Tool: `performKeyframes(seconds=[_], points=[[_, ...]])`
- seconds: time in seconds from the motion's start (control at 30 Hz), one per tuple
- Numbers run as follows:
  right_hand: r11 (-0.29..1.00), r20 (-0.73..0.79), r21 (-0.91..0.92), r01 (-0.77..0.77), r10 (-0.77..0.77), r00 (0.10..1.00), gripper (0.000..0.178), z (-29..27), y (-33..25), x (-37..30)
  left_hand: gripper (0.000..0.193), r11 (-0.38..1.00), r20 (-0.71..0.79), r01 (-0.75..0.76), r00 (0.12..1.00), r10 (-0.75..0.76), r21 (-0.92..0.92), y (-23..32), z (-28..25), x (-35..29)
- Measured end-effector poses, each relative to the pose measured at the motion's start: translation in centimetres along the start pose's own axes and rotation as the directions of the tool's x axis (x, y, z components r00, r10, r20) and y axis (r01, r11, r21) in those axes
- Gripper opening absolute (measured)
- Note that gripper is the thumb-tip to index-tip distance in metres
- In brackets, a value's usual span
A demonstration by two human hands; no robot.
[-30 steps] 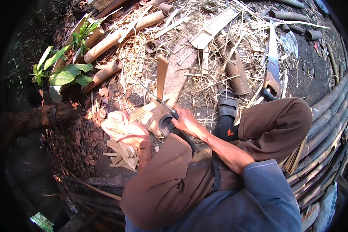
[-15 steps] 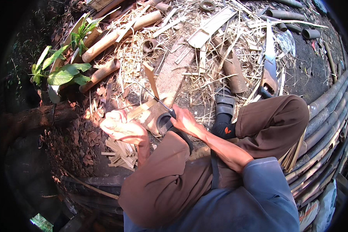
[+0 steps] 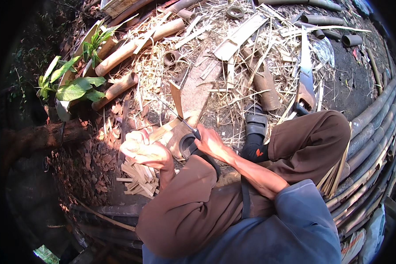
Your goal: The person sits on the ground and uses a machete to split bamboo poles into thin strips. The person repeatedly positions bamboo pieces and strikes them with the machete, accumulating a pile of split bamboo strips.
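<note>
My right hand (image 3: 210, 141) is closed round the dark handle of a knife (image 3: 190, 126). Its thin blade points forward and left, crossing a split bamboo piece. One part of that piece, a bamboo strip (image 3: 176, 100), stands up at the blade. The other part, a pale bamboo slat (image 3: 165, 129), slants down toward my left hand (image 3: 146, 148). The left fingers are curled at the slat's near end, and the hand partly hides their hold. Beneath the knife is a wooden block (image 3: 177, 138), beside my sandalled foot (image 3: 188, 146).
A pile of cut bamboo slats (image 3: 141, 178) lies below my left hand. A handsaw (image 3: 306, 75) rests at the right among shavings. Bamboo tubes (image 3: 141, 46) lie at the far left near a leafy plant (image 3: 72, 90). Long bamboo poles (image 3: 369, 127) line the right side.
My left hand has shifted slightly to the right, toward the knife. The knife and the split bamboo piece keep almost the same pose, and the whole view has moved a little.
</note>
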State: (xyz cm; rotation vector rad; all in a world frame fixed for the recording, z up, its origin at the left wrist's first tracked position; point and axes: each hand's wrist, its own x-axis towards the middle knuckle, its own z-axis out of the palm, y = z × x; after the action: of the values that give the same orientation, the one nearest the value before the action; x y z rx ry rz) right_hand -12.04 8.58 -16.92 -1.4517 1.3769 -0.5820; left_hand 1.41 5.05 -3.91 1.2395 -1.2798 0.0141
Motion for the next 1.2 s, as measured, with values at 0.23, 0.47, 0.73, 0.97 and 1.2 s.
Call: performKeyframes(seconds=[0.23, 0.47, 0.73, 0.97, 1.2], points=[[0.987, 0.004, -0.005, 0.158, -0.158, 0.987, 0.029, -1.5, -3.9, -1.4, 0.023, 1.0, 0.004, -0.009, 1.0, 0.009, 0.016, 0.0, -0.5, -0.8], [0.999, 0.035, -0.011, -0.03, 0.031, 0.999, 0.031, -0.7, 0.1, 0.0, 0.023, 1.0, 0.006, 0.001, 1.0, -0.001, 0.001, 0.3, 0.1, -0.3], [0.831, -0.206, 0.062, 0.553, -0.531, 0.822, 0.037, -2.6, -7.0, -1.9, 0.023, 1.0, 0.005, -0.004, 1.0, 0.004, 0.018, 0.5, -0.4, -0.3], [1.0, -0.001, -0.027, 0.003, -0.003, 1.0, 0.031, 0.1, 0.8, 0.1, 0.024, 1.0, 0.023, 0.007, 1.0, -0.007, 0.008, 0.7, -0.1, -0.3], [0.92, -0.112, 0.09, 0.381, -0.371, 0.922, 0.028, -2.9, -8.0, -2.6, 0.025, 0.998, 0.051, -0.035, 0.998, 0.033, 0.046, 0.6, -0.3, 0.1]])
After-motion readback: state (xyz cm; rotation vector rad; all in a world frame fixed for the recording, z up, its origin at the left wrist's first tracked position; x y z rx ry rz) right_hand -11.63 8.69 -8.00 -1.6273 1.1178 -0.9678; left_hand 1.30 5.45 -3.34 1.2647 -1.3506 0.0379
